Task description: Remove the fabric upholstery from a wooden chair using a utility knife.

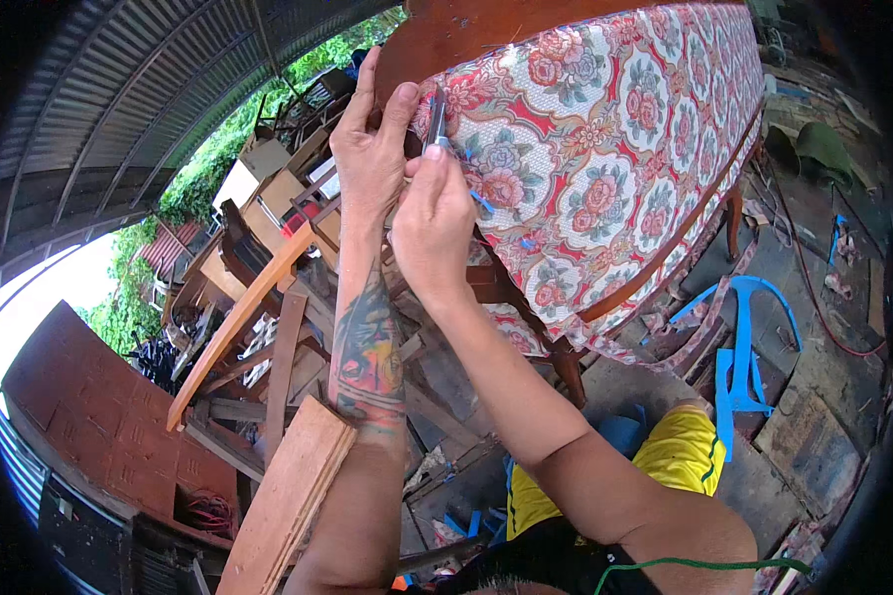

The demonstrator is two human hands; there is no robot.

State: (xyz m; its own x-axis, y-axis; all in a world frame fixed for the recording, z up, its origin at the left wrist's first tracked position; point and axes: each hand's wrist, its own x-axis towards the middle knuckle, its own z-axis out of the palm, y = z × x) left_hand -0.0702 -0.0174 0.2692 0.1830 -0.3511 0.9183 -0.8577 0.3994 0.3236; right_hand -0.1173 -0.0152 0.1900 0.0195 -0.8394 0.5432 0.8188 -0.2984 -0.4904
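Note:
Before me stands a sofa or settee with a dark wooden frame and floral upholstery fabric in red, white and grey. In my right hand is a utility knife, its blade pointing up along the fabric's left edge. My left hand is close beside it at the corner of the wooden back panel. The left thumb lies near the fabric edge and the index finger is stretched upward; the other fingers are mostly hidden, so its grip is unclear. Small blue scraps cling to the fabric.
A wooden board juts up beside my left forearm. Stacked furniture parts crowd the left, by a brown panel. Blue cut pieces and fabric strips litter the floor at right, near a red cable.

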